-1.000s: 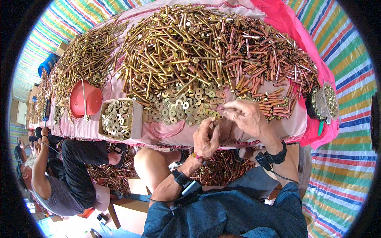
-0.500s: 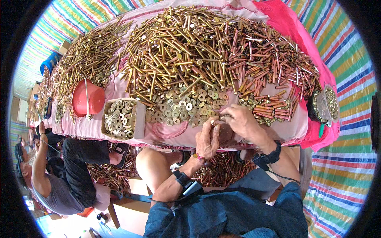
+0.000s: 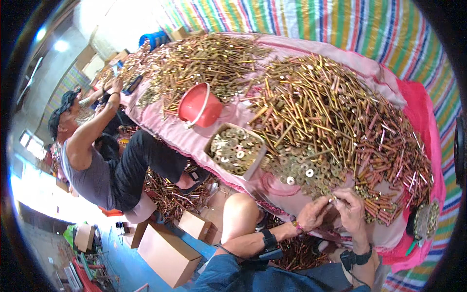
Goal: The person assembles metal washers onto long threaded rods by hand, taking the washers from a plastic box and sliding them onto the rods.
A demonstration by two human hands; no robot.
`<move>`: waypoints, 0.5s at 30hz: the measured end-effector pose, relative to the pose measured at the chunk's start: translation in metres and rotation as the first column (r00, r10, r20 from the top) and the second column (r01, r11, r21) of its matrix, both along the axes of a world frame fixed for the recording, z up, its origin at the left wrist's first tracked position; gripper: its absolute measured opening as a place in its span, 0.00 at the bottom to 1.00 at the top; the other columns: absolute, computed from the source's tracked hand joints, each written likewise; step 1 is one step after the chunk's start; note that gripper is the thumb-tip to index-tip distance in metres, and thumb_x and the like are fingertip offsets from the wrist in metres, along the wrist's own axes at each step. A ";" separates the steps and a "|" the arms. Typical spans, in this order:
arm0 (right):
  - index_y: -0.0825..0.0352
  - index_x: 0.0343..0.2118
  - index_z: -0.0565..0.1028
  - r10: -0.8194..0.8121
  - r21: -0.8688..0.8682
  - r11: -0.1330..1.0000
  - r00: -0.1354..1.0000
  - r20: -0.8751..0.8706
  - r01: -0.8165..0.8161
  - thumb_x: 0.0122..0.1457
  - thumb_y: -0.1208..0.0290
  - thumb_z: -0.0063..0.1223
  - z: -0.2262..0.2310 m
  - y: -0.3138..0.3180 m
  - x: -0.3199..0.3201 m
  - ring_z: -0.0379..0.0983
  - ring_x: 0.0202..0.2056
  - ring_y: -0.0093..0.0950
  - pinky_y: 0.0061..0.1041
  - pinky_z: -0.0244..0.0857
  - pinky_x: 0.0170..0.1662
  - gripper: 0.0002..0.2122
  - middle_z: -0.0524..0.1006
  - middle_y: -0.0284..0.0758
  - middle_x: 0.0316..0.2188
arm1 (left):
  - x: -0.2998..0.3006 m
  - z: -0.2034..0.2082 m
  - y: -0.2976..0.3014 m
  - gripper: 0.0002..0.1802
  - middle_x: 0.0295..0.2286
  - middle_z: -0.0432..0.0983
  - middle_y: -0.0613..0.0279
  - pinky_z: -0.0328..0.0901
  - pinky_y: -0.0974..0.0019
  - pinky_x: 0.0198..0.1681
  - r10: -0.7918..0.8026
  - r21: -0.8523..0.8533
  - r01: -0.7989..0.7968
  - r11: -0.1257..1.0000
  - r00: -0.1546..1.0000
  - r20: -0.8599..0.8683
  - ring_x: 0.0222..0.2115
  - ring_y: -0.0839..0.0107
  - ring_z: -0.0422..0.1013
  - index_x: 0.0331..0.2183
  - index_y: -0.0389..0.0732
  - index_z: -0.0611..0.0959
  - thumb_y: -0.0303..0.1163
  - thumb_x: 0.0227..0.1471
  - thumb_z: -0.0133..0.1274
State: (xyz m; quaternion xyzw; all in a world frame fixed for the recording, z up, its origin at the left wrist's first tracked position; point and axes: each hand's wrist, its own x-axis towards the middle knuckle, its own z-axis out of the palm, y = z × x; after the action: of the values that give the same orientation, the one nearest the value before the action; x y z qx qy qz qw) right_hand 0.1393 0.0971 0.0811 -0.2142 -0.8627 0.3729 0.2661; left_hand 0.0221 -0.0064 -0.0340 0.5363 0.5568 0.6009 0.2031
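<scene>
Small metal piece: at the fingertips where both hands meet, just above the near edge of the table; the piece [image 3: 332,198] is too small to identify.
Left hand [image 3: 310,214]: fingers bent, thumb and fingertips pinched together on the piece.
Right hand [image 3: 352,210]: fingers curled, tips brought right up to the piece; whether they grip it too, I cannot tell.
Wrists: a dark strap [image 3: 269,240] on the left, another dark strap [image 3: 359,258] on the right.
Loose washers [image 3: 306,171]: spread on the cloth just beyond the left hand.
Reddish metal pieces [image 3: 382,204]: lying just to the right of the right hand.
Bolt heap [image 3: 299,107]: long, yellowish, farther back behind the washers.
Washer box [image 3: 236,150]: well left of the hands, full of washers.
Red bucket [image 3: 200,104]: tilted, beyond the box.
Clear tub [image 3: 428,220]: at the table's right end, holding small parts.
Pink cloth [image 3: 168,131]: draped over the table, under everything.
Co-worker [image 3: 90,163]: seated at far left, arms reaching to the table.
Cartons [image 3: 169,255]: on the blue floor.
</scene>
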 end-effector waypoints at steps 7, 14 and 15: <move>0.73 0.40 0.77 -0.109 -0.582 0.811 0.992 -0.066 0.051 0.60 0.75 0.56 -0.010 0.002 0.005 0.74 0.37 0.23 0.23 0.68 0.43 0.08 0.79 0.35 0.35 | -0.002 0.000 0.005 0.25 0.37 0.76 0.42 0.69 0.52 0.36 -0.043 -0.024 0.044 0.999 0.999 0.026 0.36 0.39 0.73 0.57 0.43 0.69 0.25 0.59 0.51; 0.73 0.39 0.78 -0.073 -0.348 0.938 0.983 -0.167 0.010 0.60 0.75 0.56 -0.011 -0.004 -0.002 0.75 0.41 0.26 0.25 0.69 0.46 0.07 0.80 0.38 0.39 | -0.005 -0.003 0.005 0.24 0.37 0.75 0.44 0.67 0.47 0.35 -0.071 0.019 0.071 0.997 0.997 -0.003 0.36 0.39 0.72 0.56 0.44 0.69 0.27 0.58 0.50; 0.73 0.39 0.78 -0.065 -0.346 0.938 0.983 -0.171 0.002 0.60 0.75 0.56 -0.009 -0.006 -0.003 0.75 0.41 0.26 0.25 0.69 0.46 0.07 0.80 0.38 0.39 | -0.006 -0.002 0.004 0.24 0.37 0.75 0.44 0.67 0.47 0.35 -0.064 0.021 0.064 0.998 0.998 -0.007 0.36 0.39 0.72 0.56 0.44 0.69 0.27 0.58 0.50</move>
State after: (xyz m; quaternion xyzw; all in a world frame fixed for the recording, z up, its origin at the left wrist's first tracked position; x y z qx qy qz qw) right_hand 0.1365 0.0909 0.0718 -0.2375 -0.7530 0.5311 0.3074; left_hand 0.0162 -0.0022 -0.0364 0.5576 0.5338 0.5983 0.2148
